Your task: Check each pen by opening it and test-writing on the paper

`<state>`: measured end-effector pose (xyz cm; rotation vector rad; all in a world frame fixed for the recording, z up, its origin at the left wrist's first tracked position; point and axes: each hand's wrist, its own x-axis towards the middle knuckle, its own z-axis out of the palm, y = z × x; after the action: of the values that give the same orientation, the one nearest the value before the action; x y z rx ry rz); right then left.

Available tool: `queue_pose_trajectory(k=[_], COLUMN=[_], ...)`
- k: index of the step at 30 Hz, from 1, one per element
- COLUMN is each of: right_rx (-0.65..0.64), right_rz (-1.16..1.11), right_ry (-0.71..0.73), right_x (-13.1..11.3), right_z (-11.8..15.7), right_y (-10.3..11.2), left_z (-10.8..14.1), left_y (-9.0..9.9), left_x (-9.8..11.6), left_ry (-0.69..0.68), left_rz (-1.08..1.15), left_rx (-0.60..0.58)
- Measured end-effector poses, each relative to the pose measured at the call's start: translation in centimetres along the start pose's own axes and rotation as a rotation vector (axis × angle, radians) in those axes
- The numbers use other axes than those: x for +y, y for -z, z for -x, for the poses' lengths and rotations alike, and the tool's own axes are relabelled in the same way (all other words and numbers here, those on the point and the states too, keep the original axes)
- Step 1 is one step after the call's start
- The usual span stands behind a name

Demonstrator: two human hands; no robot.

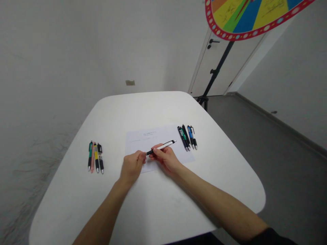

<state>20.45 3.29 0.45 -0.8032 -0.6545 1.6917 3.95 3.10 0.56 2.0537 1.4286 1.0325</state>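
A white ballpoint pen (165,145) with a black grip and a black clip lies slanted in my right hand (166,159), pinched between thumb and fingers. Its clip end points up and to the right. My left hand (133,165) is closed, thumb against the curled fingers, at the pen's front end. Those fingers hide the pen's tip. Both hands are over the lower part of a white sheet of paper (138,139), which bears a few faint lines of writing near its top.
Several pens (96,157), green, pink, yellow and clear-black, lie side by side at the left. More pens (184,137), black, green and blue, lie on the paper's right side. The white table (143,109) has rounded corners. A colourful wheel (245,20) stands behind on a black stand.
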Motion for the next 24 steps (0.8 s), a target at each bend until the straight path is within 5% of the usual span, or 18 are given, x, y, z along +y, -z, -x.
queue_pose_trajectory(k=[7,14,24], right_rx=[0.048,0.034,0.003], right_rz=[-0.026,-0.032,-0.118], right_ry=[-0.024,-0.023,-0.043], right_x=[-0.23,-0.12,0.08], right_z=[0.00,-0.09,-0.31], right_y=[0.11,0.15,0.29], left_z=[-0.01,-0.16,0.09], left_y=[-0.17,-0.28,-0.69], left_x=[0.13,0.23,-0.39], left_ry=[-0.033,0.172,0.029], left_rz=[0.120,0.232,0.188], left_rx=[0.120,-0.040,0.105])
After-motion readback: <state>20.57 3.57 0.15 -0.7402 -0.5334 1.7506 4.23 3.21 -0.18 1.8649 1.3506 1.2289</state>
